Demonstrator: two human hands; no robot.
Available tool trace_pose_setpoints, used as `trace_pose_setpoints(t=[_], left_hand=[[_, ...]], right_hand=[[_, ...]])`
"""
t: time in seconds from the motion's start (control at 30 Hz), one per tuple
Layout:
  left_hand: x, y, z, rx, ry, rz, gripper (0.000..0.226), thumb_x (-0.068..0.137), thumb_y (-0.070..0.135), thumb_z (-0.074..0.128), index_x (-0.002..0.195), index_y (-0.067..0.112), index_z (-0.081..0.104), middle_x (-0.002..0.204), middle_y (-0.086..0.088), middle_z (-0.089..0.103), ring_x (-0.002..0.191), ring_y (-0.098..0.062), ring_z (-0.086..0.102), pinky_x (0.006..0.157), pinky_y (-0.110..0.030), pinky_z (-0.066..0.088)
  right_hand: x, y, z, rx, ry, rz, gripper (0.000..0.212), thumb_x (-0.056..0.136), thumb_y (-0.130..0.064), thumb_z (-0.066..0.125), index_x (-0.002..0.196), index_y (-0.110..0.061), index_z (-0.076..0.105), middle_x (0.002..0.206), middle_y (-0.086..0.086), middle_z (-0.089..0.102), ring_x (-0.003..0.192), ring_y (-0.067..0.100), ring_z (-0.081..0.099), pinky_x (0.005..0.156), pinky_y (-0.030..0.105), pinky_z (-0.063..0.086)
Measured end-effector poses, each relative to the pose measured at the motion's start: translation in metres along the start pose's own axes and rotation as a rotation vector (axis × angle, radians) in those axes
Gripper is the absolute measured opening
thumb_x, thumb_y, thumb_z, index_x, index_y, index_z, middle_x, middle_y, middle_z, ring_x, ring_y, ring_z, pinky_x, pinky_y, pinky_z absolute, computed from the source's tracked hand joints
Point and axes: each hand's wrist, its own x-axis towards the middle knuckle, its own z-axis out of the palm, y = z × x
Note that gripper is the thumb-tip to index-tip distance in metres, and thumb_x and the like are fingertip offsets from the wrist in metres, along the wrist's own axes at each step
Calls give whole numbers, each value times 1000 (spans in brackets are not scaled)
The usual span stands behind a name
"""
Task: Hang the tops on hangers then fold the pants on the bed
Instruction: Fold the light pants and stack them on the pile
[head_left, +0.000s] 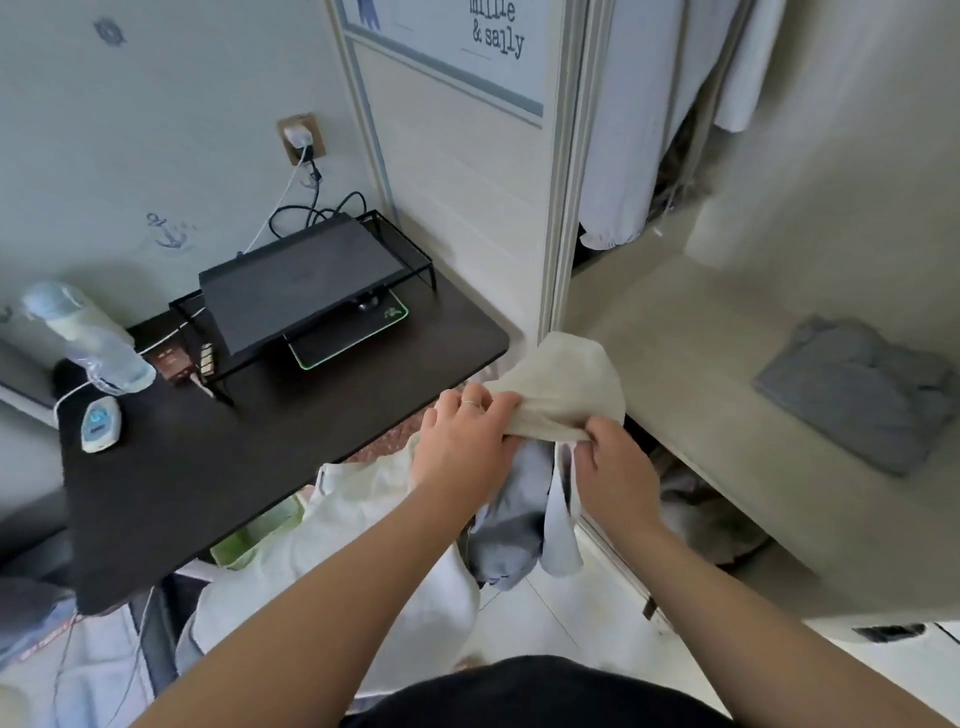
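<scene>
A person stands between a beige bed (701, 364), at right, and a dark desk (260, 467), at left, reaching forward over a pale tiled floor (561, 623). Beyond the bed, pale clothes (634, 130) hang behind a white wardrobe door (467, 182). A white garment (363, 545) is draped below the desk's near edge, under the left arm. On the desk, a black laptop (296, 291) lies tilted on a wire stand (410, 249), above a mouse pad (353, 343) with a green-lit rim. A clear bottle (88, 338) sits at the desk's far left.

A folded grey garment (852, 395) lies flat on the bed, well apart from the hands. In the gap between desk and bed, the 2 hands hold up a cream cloth (566, 384). The left hand (462, 447), a ring (469, 403) on 1 finger, grips the cloth's bunched lower edge with curled fingers. The right hand (618, 473) pinches the same edge just beside it. The rest of the cloth rises above both hands. A grey piece (514, 514) and a pale blue piece (558, 525) hang beneath the 2 hands. Which hand carries them cannot be told, nor whether they are tops or pants.
</scene>
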Motion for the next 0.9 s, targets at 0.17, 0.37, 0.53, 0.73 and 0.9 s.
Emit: trace_pose_setpoints(t=[0.17, 0.37, 0.53, 0.73, 0.9], left_hand=[[20, -10, -5, -108, -48, -21, 33, 101, 41, 48, 133, 34, 52, 117, 1, 52, 99, -28, 48, 84, -40, 43], [30, -43, -43, -787, 78, -325, 19, 98, 14, 36, 86, 25, 47, 74, -4, 59, 67, -27, 55, 58, -37, 44], [9, -94, -105, -909, 398, -421, 19, 100, 19, 40, 84, 24, 49, 73, 0, 57, 58, -6, 46, 53, -22, 39], [-51, -132, -184, -810, 778, -545, 21, 95, 12, 46, 82, 26, 57, 75, 6, 61, 66, -10, 51, 56, -15, 39], [-114, -154, -211, -675, 947, -669, 21, 94, 12, 48, 85, 27, 60, 70, 9, 60, 59, -5, 48, 52, -17, 38]], right_hand=[[4, -44, -51, 265, 264, -139, 19, 101, -18, 42, 87, -31, 38, 61, -9, 42, 54, 13, 44, 51, 33, 33], [24, -119, -83, 459, 151, -325, 13, 104, -13, 50, 95, -20, 55, 67, -9, 49, 61, 10, 46, 60, 25, 39], [40, -183, -104, 469, -176, -450, 28, 78, -55, 71, 84, -33, 56, 59, -15, 50, 54, 5, 41, 52, 17, 32], [50, -260, -107, -38, -407, -703, 29, 81, -28, 65, 73, -48, 45, 73, -9, 54, 59, 8, 53, 49, 26, 38], [35, -290, -74, -66, -324, -789, 18, 86, -17, 55, 79, -31, 47, 83, -6, 46, 74, 23, 56, 61, 36, 42]])
